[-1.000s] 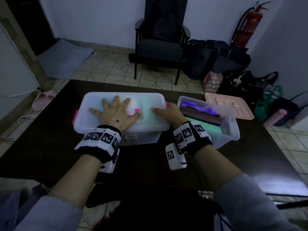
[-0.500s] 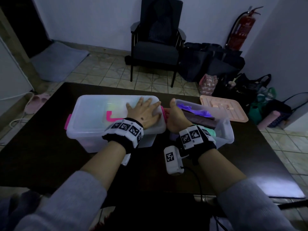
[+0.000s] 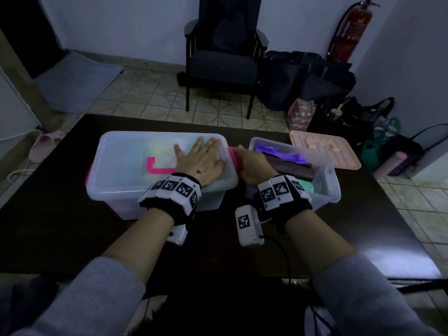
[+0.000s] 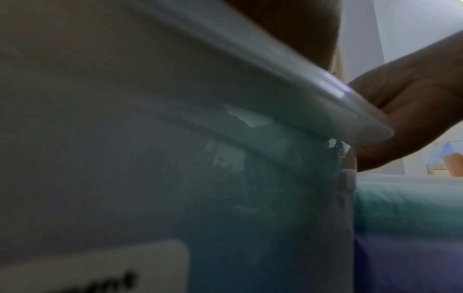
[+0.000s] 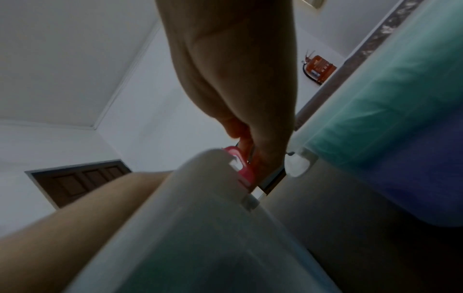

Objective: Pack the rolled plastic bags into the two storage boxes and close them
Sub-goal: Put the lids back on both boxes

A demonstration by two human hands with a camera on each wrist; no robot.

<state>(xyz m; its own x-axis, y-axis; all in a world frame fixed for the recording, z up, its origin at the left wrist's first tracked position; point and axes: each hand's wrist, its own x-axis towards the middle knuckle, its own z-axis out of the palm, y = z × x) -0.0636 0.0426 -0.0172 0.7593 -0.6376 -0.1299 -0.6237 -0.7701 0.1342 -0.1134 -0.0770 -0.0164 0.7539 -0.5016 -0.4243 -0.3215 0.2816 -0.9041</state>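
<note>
On the dark table (image 3: 72, 238), left storage box (image 3: 116, 190) has its lid (image 3: 126, 154) on; left hand (image 3: 202, 161) presses flat on the lid, fingers straight. Right hand (image 3: 252, 166) grips the pink latch (image 3: 233, 155) at the box's right end. Just beside it, right box (image 3: 327, 187) sits uncovered with rolled bags (image 3: 288, 163) inside, peach lid (image 3: 324, 151) behind it.

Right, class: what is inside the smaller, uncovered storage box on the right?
In the smaller box lie rolled bags: a purple roll, a dark brown roll and a green roll. The right hand and its wristband hide the box's near-left part.
</note>
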